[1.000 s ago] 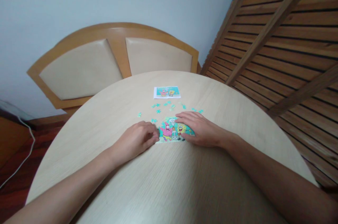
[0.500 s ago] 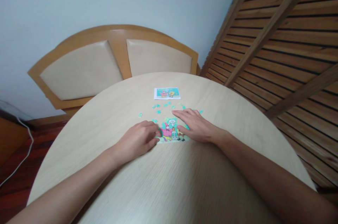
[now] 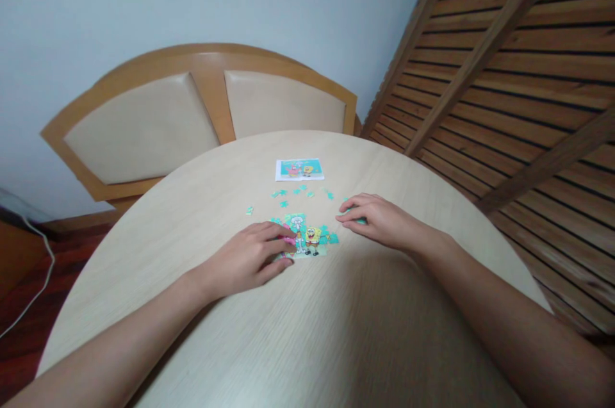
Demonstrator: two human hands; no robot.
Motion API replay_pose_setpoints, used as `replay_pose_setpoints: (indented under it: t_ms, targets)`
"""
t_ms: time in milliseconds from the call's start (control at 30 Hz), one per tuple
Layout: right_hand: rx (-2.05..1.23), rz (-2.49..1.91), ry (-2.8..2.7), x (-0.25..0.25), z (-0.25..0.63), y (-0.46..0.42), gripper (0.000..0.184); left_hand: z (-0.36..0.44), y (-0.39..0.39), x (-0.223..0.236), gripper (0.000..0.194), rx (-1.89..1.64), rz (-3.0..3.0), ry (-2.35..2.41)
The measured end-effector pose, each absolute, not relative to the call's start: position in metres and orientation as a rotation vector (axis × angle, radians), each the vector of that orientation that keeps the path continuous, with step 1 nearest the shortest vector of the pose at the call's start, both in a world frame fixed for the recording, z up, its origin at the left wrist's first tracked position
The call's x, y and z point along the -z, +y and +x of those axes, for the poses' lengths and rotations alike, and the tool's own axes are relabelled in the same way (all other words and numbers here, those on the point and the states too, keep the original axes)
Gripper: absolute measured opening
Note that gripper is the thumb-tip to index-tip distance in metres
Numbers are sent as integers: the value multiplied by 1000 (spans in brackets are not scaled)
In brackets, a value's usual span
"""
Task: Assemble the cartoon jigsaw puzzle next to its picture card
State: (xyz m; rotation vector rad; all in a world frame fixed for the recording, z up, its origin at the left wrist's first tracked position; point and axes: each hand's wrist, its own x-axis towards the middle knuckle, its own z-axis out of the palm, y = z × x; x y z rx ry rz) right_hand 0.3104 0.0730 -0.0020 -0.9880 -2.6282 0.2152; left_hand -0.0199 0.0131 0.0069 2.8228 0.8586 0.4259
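A partly joined jigsaw puzzle (image 3: 312,241) with cartoon figures on a green ground lies flat on the round table. My left hand (image 3: 252,253) rests across its left side, fingers apart, covering most of the pink figure. To the right of the puzzle, my right hand (image 3: 382,221) is low over the table, fingers spread and slightly bent. A small teal puzzle piece (image 3: 360,221) shows beneath its fingers; whether they touch it is unclear. Beyond the puzzle lie several loose teal pieces (image 3: 284,204), with one piece (image 3: 249,210) off to the left.
A white-edged picture card (image 3: 300,170) with similar cartoon figures lies behind the loose pieces. Past the pale wooden table (image 3: 230,344) stands a padded bench back (image 3: 211,100) against the wall. Wooden slats (image 3: 500,75) rise at the right, and a white cable (image 3: 45,267) hangs at far left.
My right hand has moved right, off the puzzle, uncovering the yellow figure and the right edge. My left hand has spread farther over the pink figure. The view has shifted slightly.
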Motion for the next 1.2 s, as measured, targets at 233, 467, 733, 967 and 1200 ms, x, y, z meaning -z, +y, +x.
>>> replay_pose_setpoints:
  t_ms: [233,467,733,967,1200]
  targets:
    - [-436,-952,-2599,-9,308,65,16,-21,16,-3,25,-455,2839,882]
    - [-468,-1040,-2590,-17,310,59,23,-21,16,-1,28,-458,2814,876]
    - [-430,-1074,-2580,-7,310,62,11,-22,16,2,29,-467,2808,858]
    - [-492,-1051,-2581,-8,300,55,14,-22,17,4,29,-448,2829,861]
    - [-508,-1055,-2592,-8,293,53,15,-22,17,3,30,-468,2812,856]
